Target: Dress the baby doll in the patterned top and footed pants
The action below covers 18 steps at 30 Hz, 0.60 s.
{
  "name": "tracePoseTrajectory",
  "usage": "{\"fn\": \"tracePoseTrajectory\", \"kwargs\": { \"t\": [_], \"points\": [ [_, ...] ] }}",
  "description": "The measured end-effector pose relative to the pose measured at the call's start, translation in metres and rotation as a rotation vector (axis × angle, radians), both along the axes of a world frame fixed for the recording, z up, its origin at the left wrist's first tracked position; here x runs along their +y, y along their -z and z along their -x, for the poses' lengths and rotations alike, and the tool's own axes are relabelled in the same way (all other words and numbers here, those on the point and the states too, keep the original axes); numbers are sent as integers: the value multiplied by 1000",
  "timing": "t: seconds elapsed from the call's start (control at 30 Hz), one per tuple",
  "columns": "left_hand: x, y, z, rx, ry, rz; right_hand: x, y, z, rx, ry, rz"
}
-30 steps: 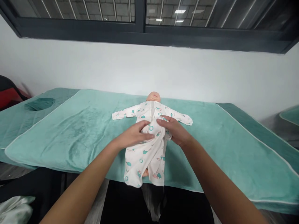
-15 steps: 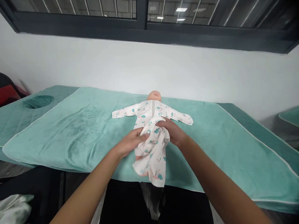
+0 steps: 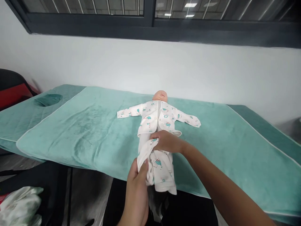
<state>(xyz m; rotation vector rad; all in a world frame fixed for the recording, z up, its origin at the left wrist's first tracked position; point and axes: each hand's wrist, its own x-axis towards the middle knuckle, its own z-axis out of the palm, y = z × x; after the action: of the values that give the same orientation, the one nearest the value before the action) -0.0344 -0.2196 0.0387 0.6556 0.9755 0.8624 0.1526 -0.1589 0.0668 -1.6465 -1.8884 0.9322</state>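
Pinching printed trousers [image 3: 164,171] with left hand [image 3: 137,190], gripping their top with right hand [image 3: 168,142], at the near edge of the bed [image 3: 105,153], ideally pulling evenly, not twisting the doll [image 3: 160,96]

The shirt [image 3: 149,119] and pants [image 3: 163,168] looked like soft, dull cloth. The doll's head [image 3: 160,95] looked like smooth plastic. The bed cover [image 3: 105,125] was fuzzy cloth, the wall [image 3: 105,62] smooth and dull. The window glass [image 3: 130,8] was shiny, with shiny metal bars [image 3: 94,7].
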Motion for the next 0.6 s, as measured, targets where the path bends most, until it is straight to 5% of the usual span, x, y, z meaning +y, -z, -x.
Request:
{"fn": "tracePoseTrajectory", "kwargs": {
  "t": [0.17, 0.37, 0.6],
  "points": [
    [-19, 24, 22, 53, -86, 176, 0, 11, 6, -226, -71, -42],
    [-1, 58, 34, 206, -59, 24, -3, 19, 14, -428, -168, -98],
    [3, 44, 24, 166, 0, 7, -17, 13, 15, -336, -41, -65]
  ]
}}
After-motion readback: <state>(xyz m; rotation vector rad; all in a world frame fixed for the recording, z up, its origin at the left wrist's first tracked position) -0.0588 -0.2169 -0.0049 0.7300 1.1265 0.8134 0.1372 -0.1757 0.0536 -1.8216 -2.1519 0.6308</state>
